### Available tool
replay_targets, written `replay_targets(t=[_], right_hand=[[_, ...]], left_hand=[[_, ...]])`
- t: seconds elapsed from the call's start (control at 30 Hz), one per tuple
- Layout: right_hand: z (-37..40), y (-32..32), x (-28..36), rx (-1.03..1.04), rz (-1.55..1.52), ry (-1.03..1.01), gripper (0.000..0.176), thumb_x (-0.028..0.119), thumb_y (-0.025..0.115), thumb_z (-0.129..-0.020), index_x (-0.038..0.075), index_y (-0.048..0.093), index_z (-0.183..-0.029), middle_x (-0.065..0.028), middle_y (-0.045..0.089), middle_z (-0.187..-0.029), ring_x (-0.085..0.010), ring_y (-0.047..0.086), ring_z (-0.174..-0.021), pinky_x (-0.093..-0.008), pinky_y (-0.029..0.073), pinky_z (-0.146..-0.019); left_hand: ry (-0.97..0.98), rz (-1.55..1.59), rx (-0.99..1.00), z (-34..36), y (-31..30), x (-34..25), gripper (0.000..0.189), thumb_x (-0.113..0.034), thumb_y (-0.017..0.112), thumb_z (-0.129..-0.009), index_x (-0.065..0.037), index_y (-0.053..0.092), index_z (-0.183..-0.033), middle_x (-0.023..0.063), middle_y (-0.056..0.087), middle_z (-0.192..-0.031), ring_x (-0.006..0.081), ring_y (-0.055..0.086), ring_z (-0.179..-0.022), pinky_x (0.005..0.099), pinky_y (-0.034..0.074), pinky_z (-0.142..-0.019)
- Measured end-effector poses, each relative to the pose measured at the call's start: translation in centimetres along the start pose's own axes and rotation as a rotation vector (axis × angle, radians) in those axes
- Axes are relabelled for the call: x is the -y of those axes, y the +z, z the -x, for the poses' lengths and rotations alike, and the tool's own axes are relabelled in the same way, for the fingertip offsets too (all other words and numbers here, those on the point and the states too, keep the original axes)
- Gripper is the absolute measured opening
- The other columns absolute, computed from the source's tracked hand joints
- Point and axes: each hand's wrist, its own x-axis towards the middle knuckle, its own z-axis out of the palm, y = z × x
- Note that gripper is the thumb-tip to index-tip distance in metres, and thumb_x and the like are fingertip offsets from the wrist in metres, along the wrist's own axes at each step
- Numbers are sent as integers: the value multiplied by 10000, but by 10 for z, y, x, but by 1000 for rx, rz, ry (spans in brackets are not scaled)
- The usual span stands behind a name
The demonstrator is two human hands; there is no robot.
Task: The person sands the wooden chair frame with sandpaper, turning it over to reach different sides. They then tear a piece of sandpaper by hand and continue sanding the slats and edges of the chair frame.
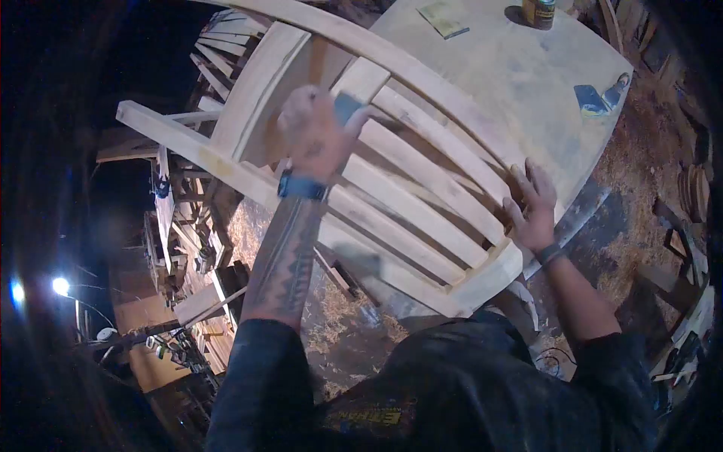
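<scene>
A pale bare-wood chair frame with several curved slats lies tilted across the table in front of me. My left hand, smeared by motion, is over the upper end of the slats. Its fingers press a dark grey-green piece of sandpaper against the wood near a crosspiece. Toward the lower right, my right hand grips the frame's outer edge, thumb and fingers apart on either side of the rail's end. The frame's far side runs out of view at the top.
On the pale tabletop are a can, a yellowish sheet and a blue-and-white crumpled piece. Wood shavings cover the floor. Stacked wooden pieces stand at the left, near a bright lamp.
</scene>
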Motion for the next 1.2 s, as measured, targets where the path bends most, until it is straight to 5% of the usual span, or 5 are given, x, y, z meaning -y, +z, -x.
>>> replay_targets(t=[0.33,0.43,0.63,0.8,1.2], right_hand=[[3,1,-4,10,-44,7,662,246,741,-935,118,599,-1569,-264,459,-1672,-490,402,-1537,-585,250,-1286],[0,-3,3,1,-24,-61,657,223,729,-949,100,584,-1577,-286,458,-1661,-493,407,-1532,-584,254,-1282],[2,3,-8,17,-72,-78,672,205,695,-986,87,519,-1624,-305,367,-1696,-473,374,-1552,-569,307,-1266],[0,-1,-5,47,17,-132,679,184,674,-994,31,481,-1627,-312,291,-1710,-446,427,-1518,-533,405,-1227],[-139,34,66,45,82,-359,835,395,758,-959,77,442,-1663,-411,326,-1655,-564,357,-1517,-621,281,-1259]], left_hand=[[-711,742,27,159,-74,36,340,-193,870,-918,-16,634,-1088,189,695,-1034,360,682,-907,470,559,-813],[-205,785,86,204,-73,27,233,-198,758,-988,15,701,-1062,181,755,-978,356,728,-896,448,582,-850],[-783,606,-179,224,-99,32,199,-119,697,-1020,-17,761,-1178,213,784,-1197,379,754,-1129,436,587,-980],[-87,452,-68,258,-23,50,423,-133,709,-909,-118,723,-1332,93,675,-1492,379,559,-1447,554,397,-1246],[-426,148,101,226,-40,9,702,-364,655,-1005,-68,486,-1620,124,409,-1733,396,431,-1532,644,263,-1281]])
